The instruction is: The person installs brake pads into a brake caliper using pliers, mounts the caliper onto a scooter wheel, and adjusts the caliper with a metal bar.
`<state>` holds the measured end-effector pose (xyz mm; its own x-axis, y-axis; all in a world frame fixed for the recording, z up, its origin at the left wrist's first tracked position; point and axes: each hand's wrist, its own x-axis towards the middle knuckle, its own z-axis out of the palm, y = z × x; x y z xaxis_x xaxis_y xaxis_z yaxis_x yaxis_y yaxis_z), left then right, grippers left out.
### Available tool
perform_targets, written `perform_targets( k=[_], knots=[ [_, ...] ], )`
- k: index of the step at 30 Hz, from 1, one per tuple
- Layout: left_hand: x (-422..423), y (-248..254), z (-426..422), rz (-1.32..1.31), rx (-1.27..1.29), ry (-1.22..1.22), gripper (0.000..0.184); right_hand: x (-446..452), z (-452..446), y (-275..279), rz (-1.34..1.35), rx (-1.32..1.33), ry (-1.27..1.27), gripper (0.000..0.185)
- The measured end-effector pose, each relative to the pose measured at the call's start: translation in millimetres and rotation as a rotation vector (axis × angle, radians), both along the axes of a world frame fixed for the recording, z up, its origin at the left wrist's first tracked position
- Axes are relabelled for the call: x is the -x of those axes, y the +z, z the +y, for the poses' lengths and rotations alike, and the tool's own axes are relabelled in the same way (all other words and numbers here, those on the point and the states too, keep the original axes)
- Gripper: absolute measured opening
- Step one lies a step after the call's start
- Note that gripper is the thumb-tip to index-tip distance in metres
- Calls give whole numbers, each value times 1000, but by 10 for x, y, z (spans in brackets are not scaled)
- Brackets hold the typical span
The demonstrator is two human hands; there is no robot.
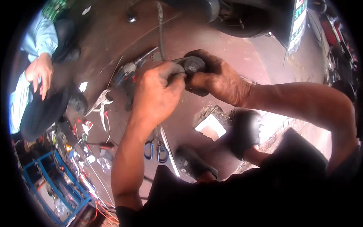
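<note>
My right hand [219, 77] was clamped around a dark round piece [194, 65], its fingers wrapped over the top and the thumb pressed along the lower side. The piece sat between my two hands, with its blunt circular end facing up at me. My left hand [159, 90] was just beside it, the fingers curled together and the tips at its left edge; I couldn't tell whether they pinched the piece itself or some small part on it. That round end looked matte and grimy, greyish black with a paler, rough patch in the middle; what it was made of, I couldn't tell.

Both hands were above a smooth, reddish-brown floor [185, 113]. Left of my left forearm lay bright metal locking pliers [100, 101]. Below my wrist were scissors [156, 139] with blue looped handles, and next to them a slim, shiny straight rod [169, 151]. A flat white piece [210, 125] with angular edges lay below my right hand. Above ran a ribbed grey hose [160, 28]. Off to the left, another person's hand [41, 72] hung loosely from a pale blue sleeve, well apart from mine.
</note>
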<state>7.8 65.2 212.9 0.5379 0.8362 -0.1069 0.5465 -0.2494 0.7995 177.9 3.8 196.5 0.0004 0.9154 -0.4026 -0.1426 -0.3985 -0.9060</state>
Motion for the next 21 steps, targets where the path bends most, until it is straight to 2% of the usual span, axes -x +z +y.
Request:
perform_targets(
  k=[2,9,11,12,14,15,18,21],
  knots=[
    [8,-8,15,-21,1,15,15,-1,59,-35,-57,-1,26,45],
    [40,-270,-56,-218,56,23,9,433,-245,-533,139,-51,-444,60],
    [27,-266,-124,-256,137,1,6,472,-278,-585,90,-89,-503,62],
    [34,-298,-130,-247,41,-34,6,491,-300,-599,66,-105,-533,63],
    [75,-380,-135,-250,-159,-88,6,486,-320,-591,119,-118,-514,66],
    [58,-360,-200,-320,-21,51,4,482,-331,-601,167,-135,-505,67],
    [149,-284,-169,-232,76,197,4,431,-378,-575,261,-172,-445,71],
    [161,-271,-241,-249,84,213,5,409,-418,-503,288,-216,-405,74]
  ],
)
